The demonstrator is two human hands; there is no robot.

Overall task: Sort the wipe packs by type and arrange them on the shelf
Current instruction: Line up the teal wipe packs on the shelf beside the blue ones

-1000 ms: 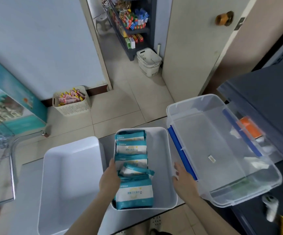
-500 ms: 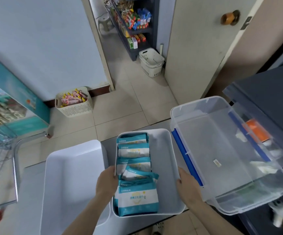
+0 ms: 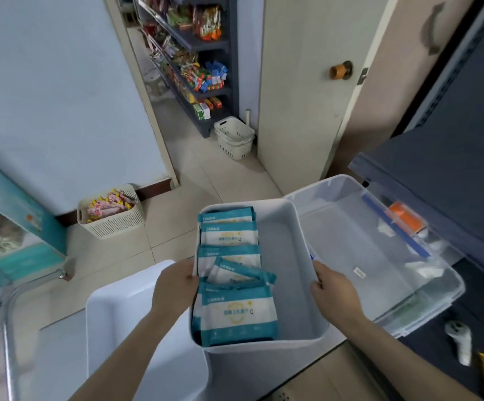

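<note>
Teal-and-white wipe packs (image 3: 235, 311) overlap inside a white bin (image 3: 290, 256), both hands gripping its sides.

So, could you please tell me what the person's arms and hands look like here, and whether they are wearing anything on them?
Both arms are bare along all of their visible length: no sleeves show in the frame. The left hand and the right hand wear no gloves, and no rings, watch or wristbands are visible on them. No markings can be made out on either forearm.
</note>
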